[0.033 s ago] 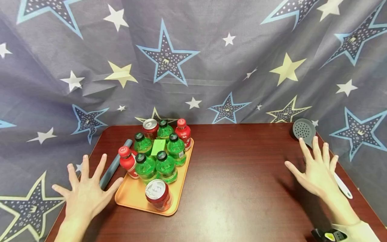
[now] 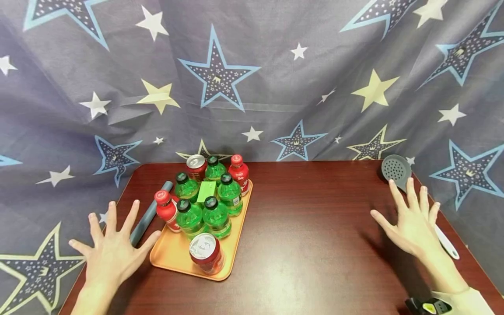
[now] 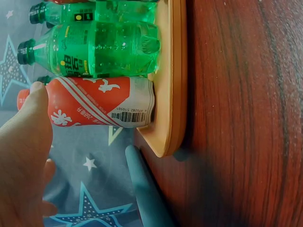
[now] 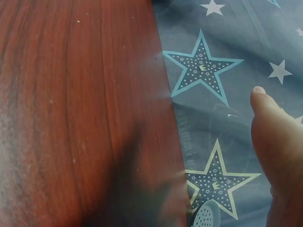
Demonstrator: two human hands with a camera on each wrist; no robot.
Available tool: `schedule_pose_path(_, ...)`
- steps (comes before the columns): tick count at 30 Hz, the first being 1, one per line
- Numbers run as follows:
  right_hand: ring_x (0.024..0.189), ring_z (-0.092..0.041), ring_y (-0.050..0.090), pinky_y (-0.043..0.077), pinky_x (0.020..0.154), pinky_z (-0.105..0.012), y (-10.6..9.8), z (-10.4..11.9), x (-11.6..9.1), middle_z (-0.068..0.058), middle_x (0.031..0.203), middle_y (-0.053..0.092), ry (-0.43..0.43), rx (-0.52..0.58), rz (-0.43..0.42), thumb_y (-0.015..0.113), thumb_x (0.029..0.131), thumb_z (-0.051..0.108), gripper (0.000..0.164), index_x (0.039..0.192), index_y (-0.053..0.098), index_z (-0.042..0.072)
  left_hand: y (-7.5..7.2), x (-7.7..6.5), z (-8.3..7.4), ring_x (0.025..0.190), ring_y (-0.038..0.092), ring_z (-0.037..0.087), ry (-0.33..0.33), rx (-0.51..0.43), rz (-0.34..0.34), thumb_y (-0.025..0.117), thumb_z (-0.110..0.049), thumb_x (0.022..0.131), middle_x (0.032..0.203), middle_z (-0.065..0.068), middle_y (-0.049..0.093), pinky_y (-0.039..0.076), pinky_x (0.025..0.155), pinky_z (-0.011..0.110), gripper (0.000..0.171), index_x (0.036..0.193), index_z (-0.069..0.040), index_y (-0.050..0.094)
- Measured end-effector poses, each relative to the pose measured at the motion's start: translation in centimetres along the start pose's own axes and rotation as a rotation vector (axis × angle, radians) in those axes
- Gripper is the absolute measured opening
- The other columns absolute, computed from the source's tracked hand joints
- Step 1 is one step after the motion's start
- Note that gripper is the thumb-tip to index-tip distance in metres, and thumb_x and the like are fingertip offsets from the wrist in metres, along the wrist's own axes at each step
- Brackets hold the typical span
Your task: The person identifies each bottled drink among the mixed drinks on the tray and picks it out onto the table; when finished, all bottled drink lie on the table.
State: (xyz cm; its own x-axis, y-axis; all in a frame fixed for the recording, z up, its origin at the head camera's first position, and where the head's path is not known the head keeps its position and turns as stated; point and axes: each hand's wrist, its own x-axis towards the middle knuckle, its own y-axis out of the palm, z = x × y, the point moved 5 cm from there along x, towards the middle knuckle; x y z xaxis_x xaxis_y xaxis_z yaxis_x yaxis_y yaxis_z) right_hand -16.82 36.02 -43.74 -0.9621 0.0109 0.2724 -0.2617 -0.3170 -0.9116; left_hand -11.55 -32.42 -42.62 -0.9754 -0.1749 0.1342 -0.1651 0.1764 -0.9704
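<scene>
My left hand (image 2: 112,258) hovers with fingers spread at the table's left side, holding nothing. Beside it lies a blue-grey rod (image 2: 146,221), and right of that an orange tray (image 2: 169,258). Upright on the tray stand several green bottles (image 2: 215,218) with black caps, two red bottles (image 2: 167,211), two dark red cans (image 2: 206,258) and a small green block (image 2: 206,191). In the left wrist view, my thumb overlaps the near red bottle (image 3: 94,101); contact is not shown. At the right, my spread, empty right hand (image 2: 411,225) partly covers a grey skimmer (image 2: 395,170) with a white handle.
The dark reddish wood table (image 2: 307,227) extends between the tray and the skimmer. A grey cloth (image 2: 275,87) printed with stars hangs behind the table and along its sides. On my right wrist is a dark strap device (image 2: 429,306).
</scene>
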Motion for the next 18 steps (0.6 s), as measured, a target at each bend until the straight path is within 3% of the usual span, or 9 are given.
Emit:
schedule_pose_path(5, 0.163, -0.056, 0.002, -0.007, 0.121, -0.085, -0.4, 1.1, 0.4, -0.022, 0.179, 0.003, -0.036, 0.058, -0.036, 0.068, 0.099, 0.052, 0.092, 0.172, 0.02, 0.022, -0.3, -0.1, -0.1, 0.153, 0.009, 0.07, 0.034, -0.015, -0.067, 0.064, -0.074, 0.092, 0.174, 0.032, 0.014, 0.007, 0.101, 0.099, 0.101, 0.172, -0.035, 0.017)
schedule_pose_path(8, 0.162, -0.057, 0.011, 0.001, 0.125, -0.081, -0.6, 2.8, 1.1, -0.023, 0.179, 0.01, -0.09, 0.137, -0.06, 0.071, 0.099, 0.044, 0.088, 0.171, 0.026, 0.02, -0.5, -0.3, 0.0, 0.149, 0.027, 0.067, 0.037, -0.099, -0.094, 0.071, -0.068, 0.09, 0.167, 0.035, 0.03, 0.021, 0.108, 0.091, 0.103, 0.172, -0.028, 0.021)
schedule_pose_path(12, 0.159, -0.056, 0.023, 0.019, 0.125, -0.077, -0.9, 6.2, 2.7, -0.024, 0.177, 0.019, -0.168, 0.237, -0.065, 0.075, 0.099, 0.036, 0.084, 0.168, 0.033, 0.015, -0.4, -0.4, 0.1, 0.139, 0.047, 0.059, -0.034, -0.224, -0.074, 0.077, -0.065, 0.088, 0.157, 0.036, 0.047, 0.041, 0.105, 0.077, 0.107, 0.171, -0.027, 0.021)
schedule_pose_path(15, 0.156, -0.055, 0.03, 0.028, 0.121, -0.076, -0.8, 9.1, 4.0, -0.023, 0.175, 0.025, -0.211, 0.29, -0.056, 0.077, 0.098, 0.032, 0.083, 0.167, 0.035, 0.015, -0.4, -0.7, 0.0, 0.134, 0.054, 0.057, -0.08, -0.276, -0.079, 0.078, -0.065, 0.087, 0.156, 0.032, 0.052, 0.046, 0.099, 0.072, 0.106, 0.17, -0.029, 0.025)
schedule_pose_path(18, 0.154, -0.052, 0.038, 0.033, 0.12, -0.072, -0.5, 12.0, 5.0, -0.022, 0.172, 0.035, -0.264, 0.33, -0.07, 0.079, 0.097, 0.027, 0.081, 0.166, 0.039, 0.014, -0.4, -1.0, -0.4, 0.126, 0.062, 0.053, -0.08, -0.319, -0.111, 0.082, -0.06, 0.086, 0.151, 0.028, 0.058, 0.049, 0.095, 0.068, 0.103, 0.169, -0.027, 0.031)
